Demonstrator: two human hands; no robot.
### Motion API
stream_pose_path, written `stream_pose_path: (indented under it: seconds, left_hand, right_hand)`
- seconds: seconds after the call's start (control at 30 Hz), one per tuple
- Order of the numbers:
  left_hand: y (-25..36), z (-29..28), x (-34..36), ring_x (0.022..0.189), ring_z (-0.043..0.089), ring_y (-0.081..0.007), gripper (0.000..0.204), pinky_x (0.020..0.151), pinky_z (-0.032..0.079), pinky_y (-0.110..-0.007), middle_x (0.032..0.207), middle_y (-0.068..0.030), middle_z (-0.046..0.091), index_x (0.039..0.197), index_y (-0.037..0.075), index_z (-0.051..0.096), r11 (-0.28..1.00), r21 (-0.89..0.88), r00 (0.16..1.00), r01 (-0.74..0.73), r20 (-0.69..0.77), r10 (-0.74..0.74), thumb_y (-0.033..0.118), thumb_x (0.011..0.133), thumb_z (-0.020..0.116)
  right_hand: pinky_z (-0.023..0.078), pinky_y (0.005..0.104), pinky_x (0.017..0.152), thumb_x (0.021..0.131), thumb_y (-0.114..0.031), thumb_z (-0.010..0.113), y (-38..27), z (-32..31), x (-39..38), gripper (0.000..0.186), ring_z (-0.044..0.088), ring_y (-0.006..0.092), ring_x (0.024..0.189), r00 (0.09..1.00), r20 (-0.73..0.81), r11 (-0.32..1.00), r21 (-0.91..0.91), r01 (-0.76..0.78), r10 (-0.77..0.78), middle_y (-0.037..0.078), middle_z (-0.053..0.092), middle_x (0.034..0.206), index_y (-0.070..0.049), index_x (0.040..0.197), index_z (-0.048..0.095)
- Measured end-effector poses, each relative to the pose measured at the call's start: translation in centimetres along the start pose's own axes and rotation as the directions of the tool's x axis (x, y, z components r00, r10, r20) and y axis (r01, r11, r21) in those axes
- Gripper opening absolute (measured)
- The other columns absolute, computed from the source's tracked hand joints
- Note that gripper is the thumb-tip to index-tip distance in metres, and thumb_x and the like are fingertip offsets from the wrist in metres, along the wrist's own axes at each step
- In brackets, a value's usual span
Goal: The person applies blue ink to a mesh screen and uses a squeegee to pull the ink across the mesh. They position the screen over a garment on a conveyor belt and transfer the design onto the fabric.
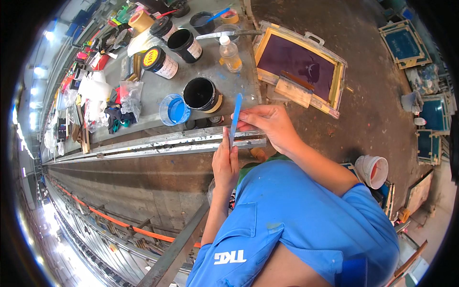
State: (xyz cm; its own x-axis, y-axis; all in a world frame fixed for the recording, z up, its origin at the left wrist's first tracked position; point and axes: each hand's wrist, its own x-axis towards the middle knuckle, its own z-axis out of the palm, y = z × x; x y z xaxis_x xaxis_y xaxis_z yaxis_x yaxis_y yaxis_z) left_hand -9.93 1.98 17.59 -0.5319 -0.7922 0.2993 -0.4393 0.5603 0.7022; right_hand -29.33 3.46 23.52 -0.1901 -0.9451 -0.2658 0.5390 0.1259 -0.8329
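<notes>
A flat blue stick, like a spatula, stands nearly upright between my hands. My left hand grips its lower end, and my right hand pinches it higher up. Just beyond them on the grey table are an open black tub with dark contents and a clear cup of bright blue liquid. Behind those stand a plastic bottle, more black tubs and a long metal tool lying across containers.
A framed screen with a wooden squeegee on it sits at the right of the table. Cluttered bags and cloths cover the left. Metal rails run along the near edge. A white bucket and leaning frames are on the right.
</notes>
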Motion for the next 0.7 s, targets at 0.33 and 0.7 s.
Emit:
stream_pose_path:
  seconds: [0.33,0.7]
  left_hand:
    - [-0.2,-0.2,-3.5,0.071,0.055,-0.0256,0.067,0.064,0.038,-0.037,0.087,-0.0086,0.059,0.152,0.004,0.041,0.980,0.191,0.980,-0.053,0.197,0.015,0.004,0.089,0.065]
    - [-1.1,2.1,-5.5,0.062,0.054,-0.0178,0.041,0.059,0.043,-0.031,0.078,-0.0091,0.060,0.143,0.007,0.054,0.842,-0.408,0.927,0.352,0.278,-0.253,0.011,0.102,0.054]
  right_hand:
    - [0.058,0.0347,0.089,0.093,0.002,0.059,3.8,-3.4,-3.1,0.007,0.069,0.0226,0.101,0.998,-0.007,0.998,0.013,-0.061,0.061,0.017,0.069,0.113,0.002,0.097,0.064]
    - [0.057,0.0320,0.078,0.093,0.001,0.058,6.0,-3.2,-3.2,0.006,0.068,0.0210,0.088,0.970,-0.095,0.962,0.185,-0.203,0.223,0.015,0.068,0.100,-0.001,0.099,0.058]
